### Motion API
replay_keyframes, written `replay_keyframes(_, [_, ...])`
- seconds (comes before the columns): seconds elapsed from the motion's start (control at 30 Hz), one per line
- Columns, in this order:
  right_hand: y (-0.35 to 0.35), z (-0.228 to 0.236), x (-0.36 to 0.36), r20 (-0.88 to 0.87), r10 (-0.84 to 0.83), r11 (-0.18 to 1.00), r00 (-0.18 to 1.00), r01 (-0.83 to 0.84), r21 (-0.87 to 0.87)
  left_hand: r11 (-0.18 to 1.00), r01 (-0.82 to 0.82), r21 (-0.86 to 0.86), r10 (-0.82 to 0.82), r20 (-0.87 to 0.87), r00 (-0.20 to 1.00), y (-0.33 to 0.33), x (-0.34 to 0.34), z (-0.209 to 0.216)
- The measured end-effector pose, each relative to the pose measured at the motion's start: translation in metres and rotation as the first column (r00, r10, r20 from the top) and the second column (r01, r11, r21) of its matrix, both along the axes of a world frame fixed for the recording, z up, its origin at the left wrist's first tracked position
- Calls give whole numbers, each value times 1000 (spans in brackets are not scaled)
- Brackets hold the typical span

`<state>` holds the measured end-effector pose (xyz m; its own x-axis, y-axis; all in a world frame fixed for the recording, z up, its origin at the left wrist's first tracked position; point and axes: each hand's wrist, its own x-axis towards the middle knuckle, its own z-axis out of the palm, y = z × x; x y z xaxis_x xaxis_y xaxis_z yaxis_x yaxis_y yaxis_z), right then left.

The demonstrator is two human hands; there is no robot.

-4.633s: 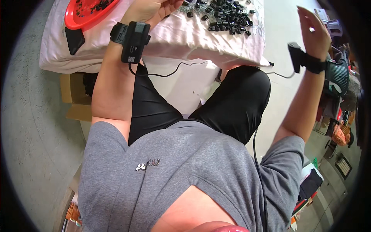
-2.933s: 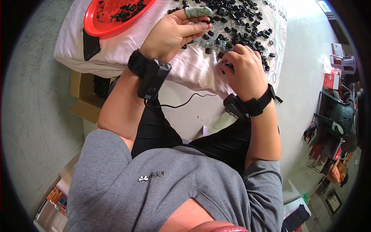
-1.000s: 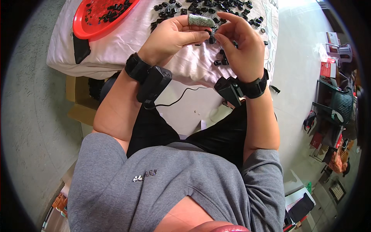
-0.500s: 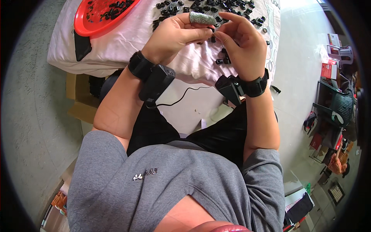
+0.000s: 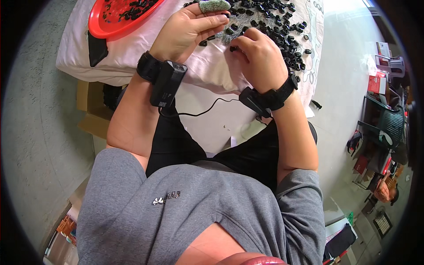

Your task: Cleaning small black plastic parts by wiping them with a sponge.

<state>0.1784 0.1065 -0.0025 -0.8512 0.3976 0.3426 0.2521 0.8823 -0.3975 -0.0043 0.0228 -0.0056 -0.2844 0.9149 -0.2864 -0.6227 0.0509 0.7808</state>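
My left hand (image 5: 180,36) is closed in a pinch above the cloth, a small black piece (image 5: 226,15) just showing at its thumb tip. A speckled grey-green sleeve (image 5: 214,5) covers one of its fingers. Lower and to the right, my right hand (image 5: 263,61) has its fingers pressed together on another small black part (image 5: 233,48), close over the cloth. Beyond and beside both hands spreads a pile of small black plastic parts (image 5: 287,42), with thin clear strands among them. Their exact kind is too small to make out.
A red basin (image 5: 100,34) with black pieces in it stands at the far left of the cloth-covered table (image 5: 126,59). Beside the basin lies a dark flat pouch (image 5: 97,49). An open cardboard box (image 5: 93,126) sits below the table's left side. A thin cable (image 5: 194,115) joins my wrist devices.
My hands were together and have moved apart. The left has gone left and slightly away from me; the right has come lower and left, over the near side of the pile.
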Motion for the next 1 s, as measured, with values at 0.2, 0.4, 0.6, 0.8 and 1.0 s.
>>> replay_keyframes(0.2, [12, 8, 7, -117, -80, 978, 990, 55, -200, 997, 78, 29, -77, -15, 997, -1, 1, -2])
replay_keyframes(0.4, [17, 12, 8, -217, -183, 928, 959, 96, -359, 985, 109, 134, -95, -111, 989, 4, 7, -18])
replay_keyframes(0.6, [17, 11, 12, -291, -179, 931, 940, 66, -359, 981, 149, 125, -128, -160, 979, 4, 13, -19])
replay_keyframes(0.8, [14, 10, 11, -387, -226, 889, 894, 28, -456, 982, 165, 96, -147, -176, 973, 2, 23, -8])
replay_keyframes(1.0, [7, 8, 13, -366, -228, 884, 902, 35, -466, 969, 227, 93, -207, -187, 960, 1, 26, -5])
